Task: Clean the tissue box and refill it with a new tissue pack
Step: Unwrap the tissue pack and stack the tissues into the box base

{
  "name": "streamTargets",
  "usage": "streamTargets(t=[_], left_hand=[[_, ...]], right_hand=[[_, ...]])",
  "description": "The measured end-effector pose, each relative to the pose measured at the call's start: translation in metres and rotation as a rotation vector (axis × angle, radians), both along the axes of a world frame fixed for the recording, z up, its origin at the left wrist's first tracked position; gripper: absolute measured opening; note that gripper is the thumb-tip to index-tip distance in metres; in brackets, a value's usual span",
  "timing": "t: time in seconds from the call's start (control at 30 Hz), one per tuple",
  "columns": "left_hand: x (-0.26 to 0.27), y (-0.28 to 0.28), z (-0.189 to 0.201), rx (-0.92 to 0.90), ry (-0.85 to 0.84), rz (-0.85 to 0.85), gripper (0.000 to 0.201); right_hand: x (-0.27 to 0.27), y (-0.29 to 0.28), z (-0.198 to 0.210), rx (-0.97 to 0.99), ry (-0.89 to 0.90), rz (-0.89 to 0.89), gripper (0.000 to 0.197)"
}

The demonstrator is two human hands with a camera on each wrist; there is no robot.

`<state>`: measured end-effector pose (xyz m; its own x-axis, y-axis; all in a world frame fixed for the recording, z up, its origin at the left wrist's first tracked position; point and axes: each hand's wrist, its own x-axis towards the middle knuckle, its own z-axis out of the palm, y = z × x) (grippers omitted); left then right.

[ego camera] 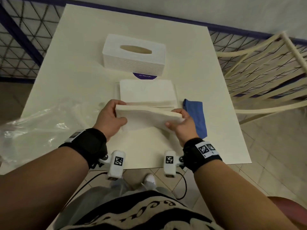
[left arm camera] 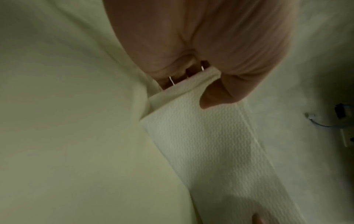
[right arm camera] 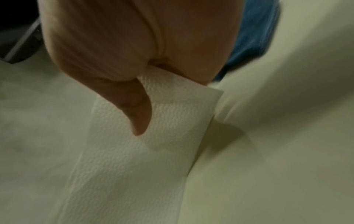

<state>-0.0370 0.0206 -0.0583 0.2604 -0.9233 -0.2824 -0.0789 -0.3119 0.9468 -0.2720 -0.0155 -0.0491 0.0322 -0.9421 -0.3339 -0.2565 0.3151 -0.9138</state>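
A white woven-look tissue box (ego camera: 134,54) with an oval slot stands at the table's far middle. Nearer lies a flat stack of white tissues (ego camera: 146,90). I hold a thinner stack of tissues (ego camera: 147,117) just above and in front of it, lifted at the near side. My left hand (ego camera: 111,116) grips its left end, thumb underneath. My right hand (ego camera: 180,124) grips its right end. In the left wrist view the thumb presses the embossed tissue (left arm camera: 201,136); the right wrist view shows the same embossed tissue (right arm camera: 172,121) pinched.
A folded blue cloth (ego camera: 196,116) lies right of my right hand. Crumpled clear plastic wrap (ego camera: 38,127) covers the table's left near side. A purple round sticker (ego camera: 144,76) peeks from under the box. A cream chair (ego camera: 265,72) stands at the right.
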Motion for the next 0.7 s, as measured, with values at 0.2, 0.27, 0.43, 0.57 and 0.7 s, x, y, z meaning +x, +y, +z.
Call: streamTargets(t=[0.2,0.27,0.43,0.57,0.7], left_hand=[[-0.012,0.005,-0.005,-0.005,-0.052,0.033,0.051],[-0.011,0.005,-0.008,-0.021,-0.061,0.046,0.045],[-0.012,0.005,-0.009,-0.079,-0.094,0.074,0.034],[-0.010,0.005,-0.010,-0.079,-0.141,0.071,0.038],[-0.012,0.006,-0.018,-0.006,-0.163,0.031,0.025]], right_hand=[[0.004,-0.006,-0.002,-0.003,-0.024,-0.017,0.050],[0.003,-0.009,-0.005,-0.036,-0.030,-0.047,0.046],[0.009,-0.012,-0.008,-0.082,-0.060,-0.021,0.035],[0.002,-0.015,-0.011,-0.100,-0.050,-0.022,0.037],[0.001,-0.015,-0.020,-0.054,0.037,0.018,0.032]])
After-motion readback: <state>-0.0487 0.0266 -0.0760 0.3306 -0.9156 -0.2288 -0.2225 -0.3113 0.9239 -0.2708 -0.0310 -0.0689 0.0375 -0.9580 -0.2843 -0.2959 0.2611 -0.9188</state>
